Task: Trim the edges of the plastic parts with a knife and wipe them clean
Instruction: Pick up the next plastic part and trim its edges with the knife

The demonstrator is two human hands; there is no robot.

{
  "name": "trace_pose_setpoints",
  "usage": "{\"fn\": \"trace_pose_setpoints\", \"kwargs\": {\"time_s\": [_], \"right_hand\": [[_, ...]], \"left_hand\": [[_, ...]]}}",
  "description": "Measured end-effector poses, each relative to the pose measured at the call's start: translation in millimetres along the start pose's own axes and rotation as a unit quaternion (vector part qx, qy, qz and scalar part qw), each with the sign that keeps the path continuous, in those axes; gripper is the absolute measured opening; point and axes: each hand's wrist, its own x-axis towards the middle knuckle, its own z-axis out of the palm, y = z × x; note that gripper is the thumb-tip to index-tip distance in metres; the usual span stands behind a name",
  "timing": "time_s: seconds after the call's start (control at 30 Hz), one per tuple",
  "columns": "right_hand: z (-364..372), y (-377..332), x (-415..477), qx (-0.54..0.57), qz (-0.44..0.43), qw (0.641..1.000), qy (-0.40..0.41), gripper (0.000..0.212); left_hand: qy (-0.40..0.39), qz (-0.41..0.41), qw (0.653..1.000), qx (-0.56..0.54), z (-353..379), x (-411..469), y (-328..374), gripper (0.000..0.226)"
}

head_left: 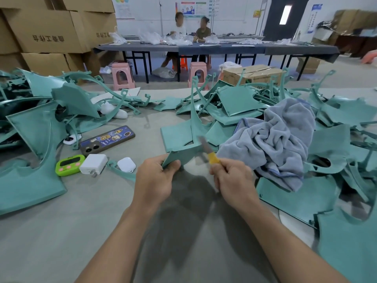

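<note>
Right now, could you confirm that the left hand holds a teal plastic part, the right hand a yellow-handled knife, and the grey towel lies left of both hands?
Not quite: the head view shows the grey towel lying right of both hands. The left hand does hold a teal plastic part, and the right hand a yellow-handled knife.

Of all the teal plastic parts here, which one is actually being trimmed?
The teal part pinched in the left hand, with the yellow-handled knife in the right hand at its edge. All others lie untouched on the table.
</note>
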Motion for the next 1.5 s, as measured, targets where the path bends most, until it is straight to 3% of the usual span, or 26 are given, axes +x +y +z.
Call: {"fn": "trace_pose_setpoints", "kwargs": {"time_s": [0.1,0.17,0.27,0.3,0.37,0.43,0.5,0.57,0.6,0.67,0.77,0.9,0.97,1.03,1.1,1.13,1.2,1.3,1.4,1.5], "right_hand": [[-8.3,6.2,13.5,0.041,0.055,0.997,0.046,0.033],[-12.3,4.3,10.7,0.144,0.026,0.989,0.002,0.029],[-10.6,4.2,2.3,0.099,-0.006,0.993,-0.061,0.028],[-9.9,6.4,5.8,0.075,0.011,0.996,-0.042,0.029],[-14.6,6.6,13.3,0.163,0.084,0.983,0.011,0.031],[-23.1,3.3,17.5,0.332,0.151,0.931,0.020,0.030],[-30.4,-0.4,18.2,0.468,0.221,0.855,-0.029,0.029],[-33.1,-0.7,17.7,0.525,0.271,0.801,-0.097,0.032],[-33.6,0.9,17.5,0.524,0.275,0.797,-0.122,0.034],[-32.8,4.6,17.9,0.491,0.268,0.816,-0.143,0.036],[-29.9,5.2,15.2,0.458,0.238,0.843,-0.154,0.025],[-19.3,1.3,8.7,0.435,0.212,0.859,-0.170,0.020],[-11.5,2.7,8.2,0.418,0.213,0.876,-0.114,0.011],[-6.2,4.5,7.9,0.407,0.216,0.886,-0.050,0.010],[-1.9,4.6,6.2,0.399,0.198,0.895,-0.019,0.016],[0.3,3.2,4.2,0.393,0.182,0.901,-0.020,0.020],[6.1,-0.5,0.5,0.395,0.147,0.906,-0.038,0.028],[12.6,-7.7,-5.8,0.381,0.102,0.915,-0.086,0.033],[12.3,-14.5,-12.7,0.292,0.042,0.950,-0.103,0.029],[2.7,-15.8,-15.3,0.150,-0.012,0.989,-0.012,0.029]], "left_hand": [[-0.002,0.005,1.000,-0.008,-0.1,-0.7,-1.2,0.022],[-0.006,0.009,1.000,-0.015,0.0,-1.4,-1.6,0.017],[-0.002,0.024,1.000,-0.009,0.1,-3.6,-1.9,0.013],[0.000,0.034,0.999,-0.011,-0.5,-5.6,-0.9,0.015],[0.018,0.070,0.997,-0.013,-3.1,-10.7,5.2,0.020],[0.049,0.125,0.991,0.002,-10.0,-17.4,16.2,0.016],[0.024,0.196,0.980,0.014,-15.0,-21.5,24.8,0.025],[-0.043,0.285,0.957,0.043,-17.8,-23.8,30.1,0.038],[-0.068,0.323,0.942,0.068,-18.2,-25.0,32.6,0.039],[-0.089,0.364,0.921,0.106,-17.9,-28.2,33.5,0.034],[-0.091,0.345,0.927,0.119,-20.1,-27.0,24.9,0.037],[-0.082,0.237,0.957,0.146,-23.4,-17.0,5.3,0.048],[-0.038,0.162,0.970,0.176,-20.6,-15.0,-3.9,0.058],[0.015,0.039,0.992,0.120,-20.1,-15.9,-5.1,0.059],[0.055,-0.029,0.996,0.061,-22.9,-16.1,-2.0,0.060],[0.049,-0.028,0.998,0.039,-24.6,-18.4,2.0,0.062],[-0.038,0.009,0.999,0.015,-24.2,-25.6,10.1,0.068],[-0.179,0.063,0.977,0.096,-6.2,-38.2,14.1,0.081],[-0.151,0.092,0.973,0.148,1.5,-33.9,8.9,0.071],[-0.049,0.089,0.992,0.077,-9.5,-23.2,3.3,0.041]]}}
